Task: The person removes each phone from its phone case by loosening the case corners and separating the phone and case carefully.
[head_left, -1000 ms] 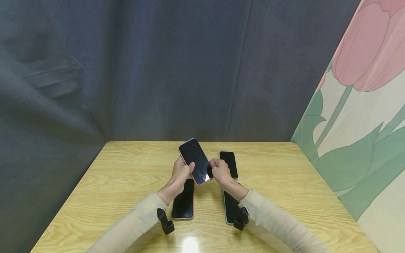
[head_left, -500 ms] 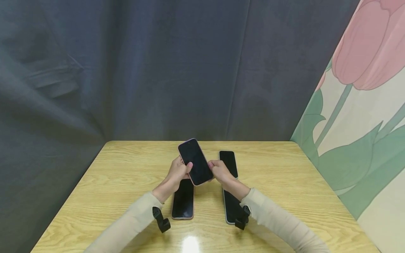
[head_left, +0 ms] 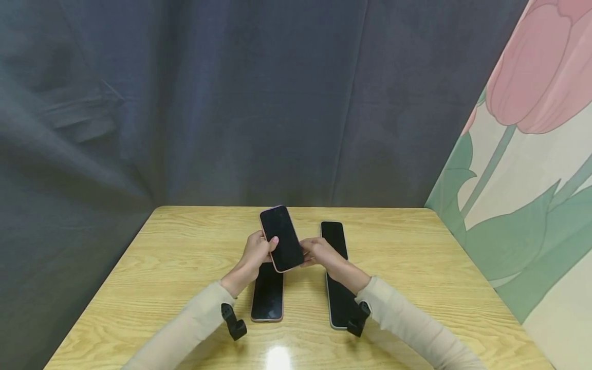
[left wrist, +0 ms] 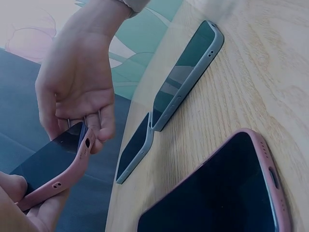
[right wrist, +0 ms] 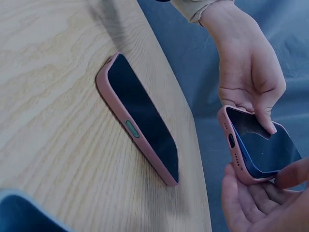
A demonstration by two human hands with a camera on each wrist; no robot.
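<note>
A dark-screened phone in a pink case is held tilted above the table's middle. My left hand grips its left side, thumb on the screen and fingers beneath. At the lower right corner, my right hand holds phone and case between thumb and fingers. In the right wrist view, a blue phone edge stands slightly apart from the case at the port end. Another pink-cased phone lies face up below my left hand. Two pale blue-cased phones lie near my right arm: a far one and a near one.
The wooden table ends at a dark curtain behind and on the left. A flower-painted wall stands on the right. Black wrist mounts hang below both sleeves, the right one over the near blue-cased phone.
The held phone has shifted slightly left and turned a little more upright. My right hand has moved slightly left along with it, its fingers resettled at the corner. The phones on the table stay put.
</note>
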